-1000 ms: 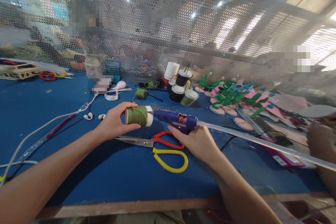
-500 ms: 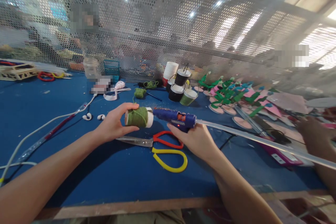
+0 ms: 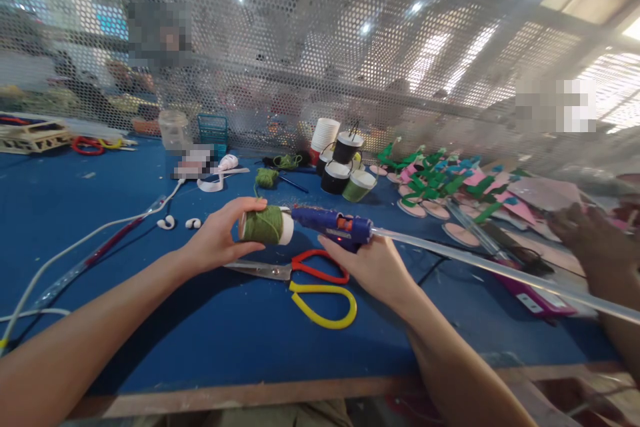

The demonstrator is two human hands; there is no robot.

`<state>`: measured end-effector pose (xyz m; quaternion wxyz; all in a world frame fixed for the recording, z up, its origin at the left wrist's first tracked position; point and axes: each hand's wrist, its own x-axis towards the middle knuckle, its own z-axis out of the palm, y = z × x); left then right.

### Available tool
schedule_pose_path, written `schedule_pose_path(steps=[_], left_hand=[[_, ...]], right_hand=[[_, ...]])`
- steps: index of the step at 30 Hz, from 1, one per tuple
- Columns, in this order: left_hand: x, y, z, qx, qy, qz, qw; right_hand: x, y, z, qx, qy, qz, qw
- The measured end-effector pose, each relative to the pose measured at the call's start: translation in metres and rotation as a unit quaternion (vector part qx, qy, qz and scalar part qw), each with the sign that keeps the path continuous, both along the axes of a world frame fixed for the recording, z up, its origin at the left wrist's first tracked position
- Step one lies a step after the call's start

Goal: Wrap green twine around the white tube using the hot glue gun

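Observation:
My left hand [image 3: 220, 232] grips a small white paper cup [image 3: 287, 227] lying on its side, its wall mostly wound with green yarn [image 3: 264, 225]. From the cup a strand runs back to a small ball of green yarn [image 3: 267, 178]. My right hand [image 3: 377, 260] is wrapped round a blue hot glue gun [image 3: 333, 224] with a red light lit. The gun's nozzle is at the cup's rim; whether they touch I cannot tell. A long clear glue stick [image 3: 480, 267] sticks out behind the gun. Scissors [image 3: 323, 328] with red and yellow handles lie below.
Several black, white and green cups [image 3: 336, 177] stand at the back beside stacked white cups [image 3: 325, 135]. Green and pink craft pieces [image 3: 440, 177] spread rightward, near a co-worker's hand [image 3: 583, 233] and a magenta power strip [image 3: 535, 300]. White earbuds and a cable [image 3: 90, 240] lie left. A perforated metal screen [image 3: 280, 47] rises behind.
My hands, the cup and the glue gun have barely shifted. At the right, the co-worker's hand has moved slightly up and left over the pink pieces.

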<state>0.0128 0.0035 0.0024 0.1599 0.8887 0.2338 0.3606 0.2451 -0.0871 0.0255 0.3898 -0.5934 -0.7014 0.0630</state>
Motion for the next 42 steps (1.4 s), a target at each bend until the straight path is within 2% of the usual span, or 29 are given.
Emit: schedule_pose_path(steps=[13, 24, 29, 36, 42], left_hand=[[0.001, 0.002, -0.002, -0.111, -0.056, 0.055, 0.991], [0.002, 0.001, 0.001, -0.200, -0.088, 0.079, 0.973], [0.002, 0.000, 0.003, -0.193, -0.091, 0.077, 0.974], [0.001, 0.001, 0.000, -0.111, -0.068, 0.057, 0.990], [0.001, 0.002, -0.003, -0.073, -0.046, 0.031, 0.996]], right_hand=[[-0.005, -0.006, 0.010, -0.012, -0.008, 0.016, 1.000], [-0.005, -0.006, 0.003, -0.015, -0.001, 0.029, 0.999], [-0.005, -0.006, 0.005, -0.021, 0.012, 0.027, 0.999], [-0.006, -0.006, 0.013, -0.028, 0.012, 0.026, 0.999], [-0.004, -0.003, 0.010, -0.015, 0.019, 0.015, 1.000]])
